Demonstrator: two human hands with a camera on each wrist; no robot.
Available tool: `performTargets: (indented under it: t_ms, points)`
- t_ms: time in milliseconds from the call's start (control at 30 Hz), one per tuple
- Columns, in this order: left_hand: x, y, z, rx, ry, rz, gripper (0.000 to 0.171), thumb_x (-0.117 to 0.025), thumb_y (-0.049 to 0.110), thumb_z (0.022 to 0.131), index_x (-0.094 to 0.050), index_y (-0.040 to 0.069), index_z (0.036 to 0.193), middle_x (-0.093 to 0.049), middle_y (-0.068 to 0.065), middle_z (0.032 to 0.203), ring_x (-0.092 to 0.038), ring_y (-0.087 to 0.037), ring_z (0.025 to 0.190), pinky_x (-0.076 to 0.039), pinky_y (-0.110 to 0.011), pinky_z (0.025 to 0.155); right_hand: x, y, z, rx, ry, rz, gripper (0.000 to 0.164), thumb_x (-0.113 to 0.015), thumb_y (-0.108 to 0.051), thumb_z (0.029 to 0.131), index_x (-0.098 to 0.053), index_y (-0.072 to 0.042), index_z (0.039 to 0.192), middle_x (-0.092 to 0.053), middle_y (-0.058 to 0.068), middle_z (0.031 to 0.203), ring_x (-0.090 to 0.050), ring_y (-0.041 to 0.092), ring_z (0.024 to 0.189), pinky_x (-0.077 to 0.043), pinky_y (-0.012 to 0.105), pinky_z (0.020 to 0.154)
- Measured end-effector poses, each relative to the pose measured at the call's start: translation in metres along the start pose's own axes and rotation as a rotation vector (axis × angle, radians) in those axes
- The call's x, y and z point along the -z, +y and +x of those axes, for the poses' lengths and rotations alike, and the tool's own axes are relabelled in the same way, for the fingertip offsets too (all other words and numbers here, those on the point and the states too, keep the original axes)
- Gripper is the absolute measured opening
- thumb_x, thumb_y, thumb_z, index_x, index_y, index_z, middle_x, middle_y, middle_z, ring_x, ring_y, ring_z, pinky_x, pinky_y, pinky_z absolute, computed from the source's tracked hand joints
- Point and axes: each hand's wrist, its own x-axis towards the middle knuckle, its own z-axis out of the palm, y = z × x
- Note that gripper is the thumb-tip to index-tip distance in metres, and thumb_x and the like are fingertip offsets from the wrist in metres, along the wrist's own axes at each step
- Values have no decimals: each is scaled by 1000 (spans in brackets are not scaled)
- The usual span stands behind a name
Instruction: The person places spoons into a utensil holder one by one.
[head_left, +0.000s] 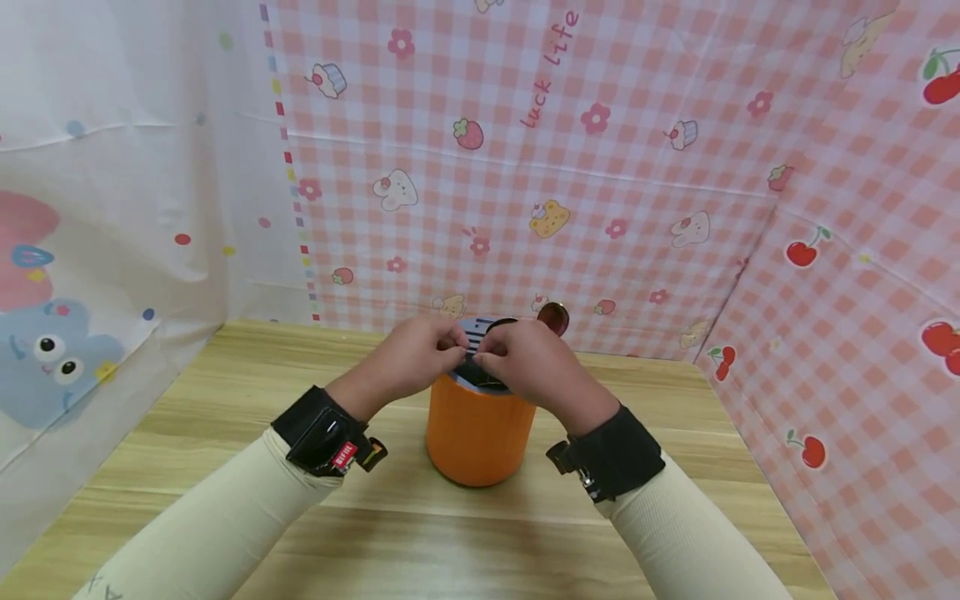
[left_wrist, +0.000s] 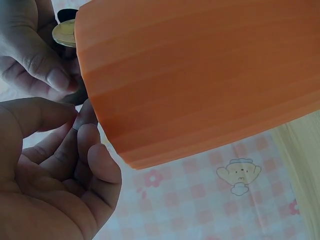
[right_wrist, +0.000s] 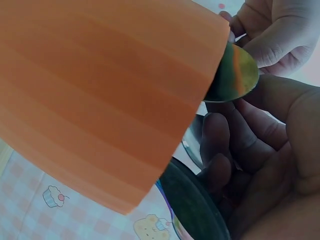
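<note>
An orange ribbed cylindrical container [head_left: 480, 433] stands upright on the table. Over its grey, dark-striped top [head_left: 477, 327], both hands meet close together. My right hand [head_left: 528, 358] pinches a dark, glossy oval lens [right_wrist: 235, 75], apparently part of a pair of sunglasses; the frame is mostly hidden. Close by on the left, my left hand [head_left: 420, 354] has its thumb and index tips together at the same dark piece, its grip point partly covered. Beside the right knuckles, another round dark lens [head_left: 553, 318] with a shiny rim sticks up behind.
The wood-grain table [head_left: 360, 533] runs to a pink checked cloth [head_left: 480, 192] at the back. White cloth [head_left: 150, 167] hangs on the left, and a cherry-print cloth [head_left: 862, 375] closes off the right. Black bands [head_left: 618, 454] circle both wrists.
</note>
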Motion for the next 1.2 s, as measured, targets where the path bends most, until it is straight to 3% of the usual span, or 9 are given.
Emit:
performTargets:
  t_ms: [133,267,467,667,833,967,1200]
  points:
    - [1,0,-3,17,12,-18,11,-61,15,100,-68,8,105,-72,-5,101,-63,-19,90,-53,-34,79,3,-2,-4,1,7,-13,15,-65,-26,100,-77,-15,101,-71,-3,89,-60,12,73,-51,31,68]
    - [4,3,-5,-13,25,-26,14,-62,15,99,-68,7,109,-72,-6,102,-65,-20,94,-53,-37,82,8,-4,-10,9,25,-21,14,-66,-26,100,-77,-17,100,-72,-3,93,-62,12,77,-52,31,69]
    - [16,4,-8,-46,81,20,23,-63,17,98,-68,7,118,-72,-7,107,-67,-24,103,-54,-41,86,28,2,-21,-29,114,-8,12,-67,-30,99,-74,-20,101,-71,-2,96,-63,18,85,-53,36,71]
    - [27,-24,-6,22,88,-3,28,-64,18,99,-64,8,126,-67,-12,121,-64,-31,115,-55,-45,89,50,38,-34,-117,243,16,18,-63,-28,102,-71,-15,109,-71,4,105,-62,27,99,-51,46,85]
    - [28,-52,-5,73,26,-26,39,-68,19,97,-62,4,132,-63,-18,128,-61,-37,119,-54,-48,92,49,76,-47,-224,309,49,24,-58,-27,103,-65,-9,116,-67,10,106,-61,29,95,-50,44,80]
    - [23,-70,-4,101,-47,-37,48,-73,21,94,-59,3,136,-61,-20,131,-59,-40,122,-55,-48,92,31,103,-52,-243,230,74,29,-61,-25,102,-63,-4,121,-67,13,108,-63,28,94,-52,42,77]
    - [-1,-91,-1,73,-150,2,69,-80,28,89,-50,1,145,-61,-19,135,-58,-39,126,-52,-47,97,-20,124,-46,-185,-29,151,56,-74,-34,94,-57,-5,139,-63,15,134,-60,35,118,-54,49,92]
